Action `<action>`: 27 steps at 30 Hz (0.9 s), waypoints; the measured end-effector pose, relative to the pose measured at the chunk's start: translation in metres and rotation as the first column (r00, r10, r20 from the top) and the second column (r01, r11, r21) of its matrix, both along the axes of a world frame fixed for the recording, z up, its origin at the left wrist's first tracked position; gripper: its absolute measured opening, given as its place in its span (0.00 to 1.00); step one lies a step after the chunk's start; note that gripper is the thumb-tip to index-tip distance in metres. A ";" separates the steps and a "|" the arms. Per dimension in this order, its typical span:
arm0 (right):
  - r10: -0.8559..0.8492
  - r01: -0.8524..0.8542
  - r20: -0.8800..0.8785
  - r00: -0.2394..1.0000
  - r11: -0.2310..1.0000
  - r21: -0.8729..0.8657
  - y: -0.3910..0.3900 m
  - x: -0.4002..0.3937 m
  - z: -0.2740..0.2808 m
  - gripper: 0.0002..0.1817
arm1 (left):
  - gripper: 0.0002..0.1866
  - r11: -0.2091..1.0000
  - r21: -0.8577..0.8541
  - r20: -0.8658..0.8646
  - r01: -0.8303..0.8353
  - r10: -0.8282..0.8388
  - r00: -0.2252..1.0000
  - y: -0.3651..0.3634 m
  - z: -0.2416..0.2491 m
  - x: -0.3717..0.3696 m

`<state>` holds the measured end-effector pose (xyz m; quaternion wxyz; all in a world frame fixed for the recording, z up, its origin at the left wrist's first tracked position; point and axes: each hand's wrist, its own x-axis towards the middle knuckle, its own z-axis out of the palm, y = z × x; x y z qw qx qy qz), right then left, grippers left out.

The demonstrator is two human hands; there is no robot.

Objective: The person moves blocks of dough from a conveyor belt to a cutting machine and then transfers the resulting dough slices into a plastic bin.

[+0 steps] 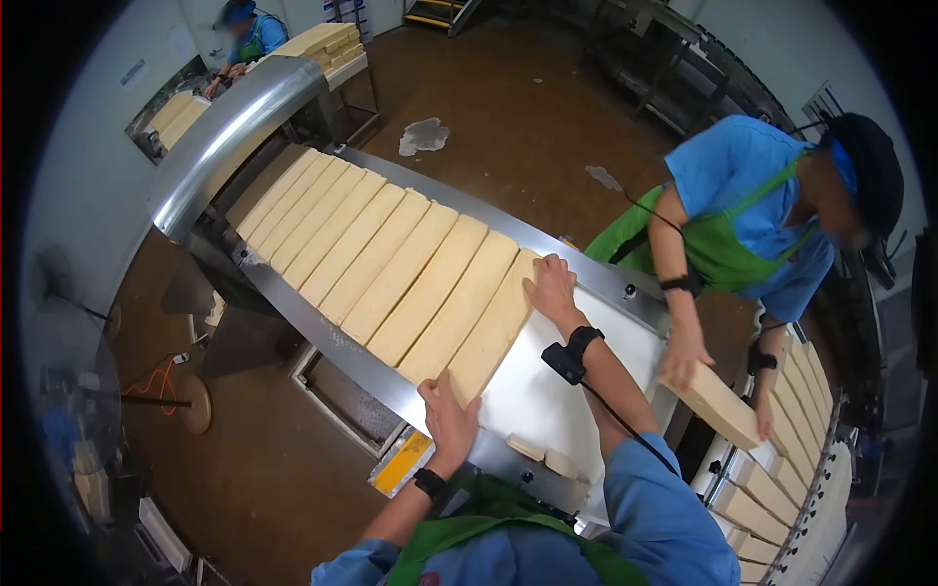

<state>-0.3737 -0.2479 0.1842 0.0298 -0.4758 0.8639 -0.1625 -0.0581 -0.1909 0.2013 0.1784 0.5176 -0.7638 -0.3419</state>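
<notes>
Several long pale-yellow blocks (391,264) lie side by side across a metal-edged conveyor with a white belt (557,381). The nearest block (496,327) has my left hand (449,415) against its lower end and my right hand (555,288) against its upper end. The fingers of both hands are bent around the block's ends, and it rests flat beside the other blocks. Two small cut pieces (543,455) sit on the belt's near edge, to the right of my left hand.
At the right, a co-worker (738,205) in a green apron holds another block (718,405) above a rack of blocks (796,410). A curved metal cover (239,132) spans the conveyor's far end. Beyond it stands another person (249,39). A yellow-marked edge (402,465) is below the conveyor.
</notes>
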 end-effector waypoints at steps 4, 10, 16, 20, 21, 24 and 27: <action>-0.061 0.063 -0.018 0.998 0.992 0.107 -0.016 -0.009 -0.001 0.27 | 0.45 1.000 0.016 -0.020 0.006 -0.006 1.000 -0.001 0.001 -0.002; -0.104 0.118 -0.105 0.989 0.984 0.135 -0.031 0.004 0.004 0.28 | 0.46 0.999 0.035 0.039 0.001 -0.002 0.999 -0.001 0.004 -0.009; -0.159 0.187 -0.172 0.972 0.969 0.159 -0.033 0.006 0.003 0.31 | 0.47 1.000 0.022 0.058 0.006 -0.007 0.998 0.003 0.005 -0.009; -0.139 0.161 -0.103 0.985 0.954 0.252 -0.035 0.002 0.014 0.30 | 0.46 0.998 0.051 0.078 -0.026 0.022 0.997 0.003 0.008 -0.013; -0.094 0.114 -0.100 0.990 0.971 0.210 -0.032 0.000 0.013 0.30 | 0.46 0.997 0.072 0.084 -0.037 0.031 0.996 0.003 0.010 -0.014; -0.021 0.029 -0.074 0.997 0.993 0.113 -0.015 -0.006 0.001 0.29 | 0.45 0.996 0.077 0.126 -0.052 0.042 0.991 0.004 0.014 -0.020; -0.039 0.040 -0.038 0.999 0.999 0.029 0.020 -0.015 -0.001 0.28 | 0.43 0.999 0.036 0.134 -0.016 0.011 0.991 0.005 0.016 -0.025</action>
